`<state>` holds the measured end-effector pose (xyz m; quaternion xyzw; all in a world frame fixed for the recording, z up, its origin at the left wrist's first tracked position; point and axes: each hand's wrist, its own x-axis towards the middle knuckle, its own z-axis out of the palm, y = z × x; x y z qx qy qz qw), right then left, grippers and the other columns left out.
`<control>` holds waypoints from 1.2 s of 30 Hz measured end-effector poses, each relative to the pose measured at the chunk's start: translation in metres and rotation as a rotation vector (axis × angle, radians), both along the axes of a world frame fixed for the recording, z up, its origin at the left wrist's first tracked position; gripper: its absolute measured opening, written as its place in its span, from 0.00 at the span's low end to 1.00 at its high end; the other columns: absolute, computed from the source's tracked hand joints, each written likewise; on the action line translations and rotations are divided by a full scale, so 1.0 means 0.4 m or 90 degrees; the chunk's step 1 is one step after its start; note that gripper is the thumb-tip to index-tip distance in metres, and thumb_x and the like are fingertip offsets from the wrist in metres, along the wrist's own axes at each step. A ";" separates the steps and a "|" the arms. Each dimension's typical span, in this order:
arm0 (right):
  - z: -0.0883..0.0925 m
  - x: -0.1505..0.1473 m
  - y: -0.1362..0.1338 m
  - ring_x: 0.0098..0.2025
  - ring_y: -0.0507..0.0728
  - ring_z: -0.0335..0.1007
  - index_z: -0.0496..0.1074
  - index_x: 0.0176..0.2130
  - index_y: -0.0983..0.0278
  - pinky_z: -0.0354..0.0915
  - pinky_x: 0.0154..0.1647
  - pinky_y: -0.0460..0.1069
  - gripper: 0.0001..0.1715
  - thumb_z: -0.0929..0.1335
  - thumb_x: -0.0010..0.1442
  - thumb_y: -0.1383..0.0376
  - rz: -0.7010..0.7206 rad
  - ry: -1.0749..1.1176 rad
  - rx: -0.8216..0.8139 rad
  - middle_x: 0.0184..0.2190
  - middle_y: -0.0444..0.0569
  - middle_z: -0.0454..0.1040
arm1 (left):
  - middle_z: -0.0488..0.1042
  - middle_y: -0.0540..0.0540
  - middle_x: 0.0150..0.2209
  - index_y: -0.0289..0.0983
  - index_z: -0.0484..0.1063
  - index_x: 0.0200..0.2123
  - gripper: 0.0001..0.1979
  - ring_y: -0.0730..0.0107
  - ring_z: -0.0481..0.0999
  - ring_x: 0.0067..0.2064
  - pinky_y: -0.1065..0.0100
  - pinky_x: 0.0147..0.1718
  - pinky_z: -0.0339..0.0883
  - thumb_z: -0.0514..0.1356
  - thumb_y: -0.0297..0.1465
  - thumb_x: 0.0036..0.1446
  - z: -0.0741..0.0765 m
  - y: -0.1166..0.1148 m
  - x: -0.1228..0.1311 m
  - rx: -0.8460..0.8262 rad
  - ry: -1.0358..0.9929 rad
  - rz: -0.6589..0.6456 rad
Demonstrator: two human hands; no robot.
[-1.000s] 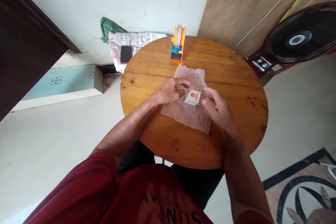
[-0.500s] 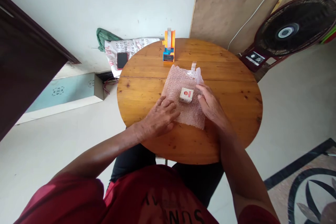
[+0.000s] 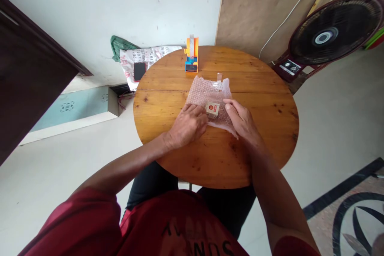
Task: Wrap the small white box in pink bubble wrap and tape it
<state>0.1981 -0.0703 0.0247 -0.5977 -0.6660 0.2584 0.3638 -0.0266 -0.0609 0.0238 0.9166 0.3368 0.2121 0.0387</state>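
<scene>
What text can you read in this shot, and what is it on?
"201", as far as it reads, on the white sack; the rest is blurred.
On the shirt: upside-down letters, cut off, not readable.
On the small box: red round mark, print too small.
On the fan panel: label too small.

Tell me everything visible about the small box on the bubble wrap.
The box is small, flat, cardboard-looking, pale with a red round mark on top; print unreadable. It looks closed and lies flat on the bubble wrap, in its near half. The left hand touches its left side; the right hand sits just to its right, contact unclear.
</scene>
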 end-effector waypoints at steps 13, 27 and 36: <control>0.041 -0.011 -0.010 0.41 0.63 0.76 0.76 0.48 0.58 0.71 0.45 0.59 0.22 0.73 0.54 0.55 -0.026 0.057 -0.107 0.40 0.49 0.81 | 0.81 0.44 0.42 0.36 0.77 0.33 0.04 0.65 0.79 0.43 0.66 0.45 0.70 0.63 0.31 0.57 0.020 0.138 0.043 -0.267 -0.171 0.075; -0.005 -0.035 0.010 0.39 0.57 0.76 0.76 0.31 0.61 0.69 0.41 0.52 0.08 0.73 0.53 0.58 -0.069 0.282 -0.090 0.45 0.49 0.81 | 0.81 0.47 0.38 0.36 0.77 0.33 0.05 0.68 0.78 0.40 0.67 0.43 0.69 0.64 0.31 0.55 -0.014 0.158 0.049 -0.392 -0.302 0.028; 0.011 -0.024 -0.008 0.36 0.57 0.75 0.78 0.31 0.61 0.68 0.39 0.52 0.10 0.73 0.52 0.57 -0.005 0.203 -0.198 0.38 0.47 0.82 | 0.77 0.49 0.31 0.34 0.76 0.31 0.05 0.74 0.74 0.34 0.71 0.36 0.65 0.63 0.30 0.54 0.001 0.135 0.005 -0.482 -0.278 -0.071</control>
